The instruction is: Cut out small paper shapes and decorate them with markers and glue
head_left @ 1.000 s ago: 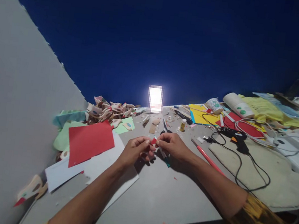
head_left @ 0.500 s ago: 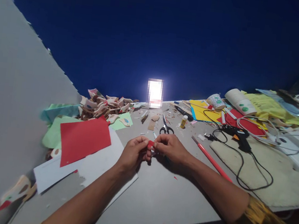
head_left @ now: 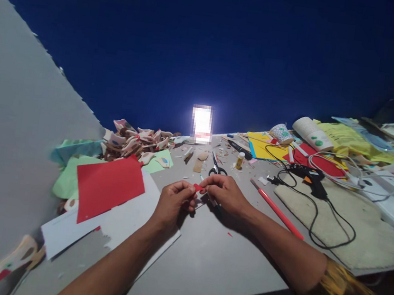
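Observation:
Between my two hands is a small piece of red paper (head_left: 198,188), pinched from both sides above the grey table. My left hand (head_left: 175,201) grips its left end with thumb and forefinger. On the other end the fingertips of my right hand (head_left: 225,193) are closed. A pair of scissors with black handles (head_left: 217,170) lies just beyond my right hand. Something slim and dark shows under my right palm, too hidden to name. To the left, a red sheet (head_left: 109,188) overlaps white paper (head_left: 135,207).
Bird-shaped cut-outs (head_left: 136,142) are heaped at the back left. A small yellow bottle (head_left: 240,160) stands past the scissors. On the right lie a red stick-like tool (head_left: 279,210), a black glue gun (head_left: 313,180) with its cable, a beige mat (head_left: 369,231) and paper cups (head_left: 312,133).
My hands have drawn slightly apart, and more of the red paper shows between them. The whole view has shifted a little.

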`<action>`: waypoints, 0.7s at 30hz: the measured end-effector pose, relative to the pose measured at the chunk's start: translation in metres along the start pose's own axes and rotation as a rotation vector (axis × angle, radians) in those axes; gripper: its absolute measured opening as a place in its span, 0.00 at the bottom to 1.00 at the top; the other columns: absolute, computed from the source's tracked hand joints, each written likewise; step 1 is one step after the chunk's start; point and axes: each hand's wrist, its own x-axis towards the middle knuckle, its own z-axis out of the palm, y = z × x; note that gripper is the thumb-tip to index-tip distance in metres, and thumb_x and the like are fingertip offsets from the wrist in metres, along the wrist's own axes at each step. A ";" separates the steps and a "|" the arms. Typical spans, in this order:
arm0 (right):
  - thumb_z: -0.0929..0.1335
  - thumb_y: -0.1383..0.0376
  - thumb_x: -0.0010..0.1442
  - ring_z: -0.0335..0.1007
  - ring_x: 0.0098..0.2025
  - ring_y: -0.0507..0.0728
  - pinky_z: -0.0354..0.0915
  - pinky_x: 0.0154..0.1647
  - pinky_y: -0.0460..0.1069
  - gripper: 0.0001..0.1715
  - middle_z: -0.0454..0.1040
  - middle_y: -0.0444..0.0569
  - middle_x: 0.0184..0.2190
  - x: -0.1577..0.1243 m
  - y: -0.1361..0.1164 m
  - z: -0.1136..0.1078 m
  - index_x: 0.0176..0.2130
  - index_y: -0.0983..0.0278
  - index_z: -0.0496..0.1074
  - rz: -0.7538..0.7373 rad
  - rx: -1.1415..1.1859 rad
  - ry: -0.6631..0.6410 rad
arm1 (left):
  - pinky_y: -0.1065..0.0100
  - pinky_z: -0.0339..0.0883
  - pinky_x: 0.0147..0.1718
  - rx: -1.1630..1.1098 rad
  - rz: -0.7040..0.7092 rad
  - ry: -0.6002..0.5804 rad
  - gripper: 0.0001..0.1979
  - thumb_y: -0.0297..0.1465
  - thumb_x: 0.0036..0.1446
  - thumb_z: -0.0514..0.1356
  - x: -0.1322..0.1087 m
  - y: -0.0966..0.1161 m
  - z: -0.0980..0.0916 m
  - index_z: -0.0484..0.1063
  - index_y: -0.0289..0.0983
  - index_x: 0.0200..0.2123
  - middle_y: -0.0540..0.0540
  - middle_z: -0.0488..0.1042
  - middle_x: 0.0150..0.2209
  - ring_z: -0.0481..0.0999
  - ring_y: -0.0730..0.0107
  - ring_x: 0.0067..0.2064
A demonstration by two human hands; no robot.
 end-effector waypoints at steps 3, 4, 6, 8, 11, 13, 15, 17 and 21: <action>0.68 0.64 0.51 0.63 0.21 0.50 0.56 0.20 0.45 0.09 0.70 0.43 0.19 0.000 -0.001 0.000 0.30 0.66 0.77 -0.005 0.000 -0.002 | 0.71 0.65 0.18 -0.001 0.004 0.007 0.11 0.33 0.47 0.71 0.000 -0.001 0.001 0.72 0.36 0.26 0.54 0.69 0.18 0.67 0.75 0.18; 0.68 0.63 0.53 0.63 0.21 0.50 0.56 0.21 0.45 0.10 0.70 0.43 0.19 0.000 -0.001 0.000 0.29 0.66 0.77 -0.014 0.001 -0.010 | 0.71 0.65 0.17 0.002 0.009 0.011 0.11 0.33 0.47 0.71 -0.001 -0.001 0.001 0.73 0.36 0.26 0.54 0.69 0.18 0.66 0.75 0.18; 0.69 0.63 0.53 0.65 0.22 0.51 0.58 0.22 0.45 0.08 0.72 0.44 0.21 -0.002 0.000 0.003 0.29 0.66 0.76 -0.027 0.004 -0.016 | 0.71 0.66 0.18 0.012 0.015 0.014 0.11 0.33 0.47 0.72 -0.001 -0.002 0.001 0.73 0.36 0.27 0.54 0.70 0.19 0.67 0.76 0.18; 0.70 0.65 0.51 0.69 0.25 0.52 0.61 0.26 0.45 0.05 0.75 0.46 0.23 -0.003 0.001 0.004 0.28 0.66 0.76 -0.034 -0.005 -0.015 | 0.71 0.66 0.18 0.021 0.016 -0.012 0.12 0.34 0.48 0.72 -0.001 -0.002 0.000 0.74 0.35 0.27 0.52 0.71 0.20 0.67 0.76 0.18; 0.71 0.66 0.51 0.71 0.26 0.53 0.63 0.27 0.46 0.04 0.78 0.48 0.25 -0.003 0.004 0.004 0.28 0.66 0.76 -0.047 -0.037 -0.017 | 0.70 0.67 0.18 0.009 0.017 -0.075 0.14 0.38 0.52 0.70 -0.001 -0.002 -0.001 0.74 0.34 0.27 0.50 0.72 0.19 0.68 0.74 0.19; 0.71 0.66 0.53 0.71 0.26 0.53 0.63 0.27 0.47 0.04 0.77 0.49 0.25 -0.002 0.005 0.003 0.28 0.66 0.75 -0.051 -0.050 -0.021 | 0.70 0.67 0.18 -0.014 0.013 -0.103 0.14 0.39 0.54 0.69 -0.002 -0.001 0.000 0.74 0.34 0.27 0.50 0.71 0.19 0.68 0.73 0.19; 0.71 0.66 0.53 0.71 0.27 0.54 0.64 0.28 0.47 0.04 0.77 0.48 0.25 -0.002 0.007 0.002 0.28 0.65 0.75 -0.055 -0.065 -0.019 | 0.70 0.67 0.18 -0.033 0.004 -0.116 0.14 0.39 0.53 0.70 -0.003 0.000 0.000 0.74 0.34 0.28 0.50 0.71 0.19 0.67 0.74 0.19; 0.71 0.66 0.54 0.72 0.28 0.54 0.64 0.29 0.48 0.04 0.77 0.48 0.25 -0.002 0.008 0.001 0.29 0.65 0.75 -0.063 -0.081 -0.014 | 0.71 0.67 0.18 -0.038 -0.010 -0.123 0.14 0.38 0.52 0.71 -0.003 0.000 0.000 0.74 0.34 0.30 0.51 0.72 0.20 0.68 0.74 0.19; 0.71 0.64 0.54 0.69 0.28 0.54 0.62 0.27 0.47 0.06 0.75 0.46 0.25 -0.002 0.006 0.001 0.28 0.64 0.74 -0.103 -0.156 0.008 | 0.72 0.67 0.18 -0.037 -0.030 -0.125 0.16 0.36 0.47 0.74 -0.004 0.001 0.000 0.75 0.35 0.33 0.51 0.74 0.21 0.70 0.75 0.19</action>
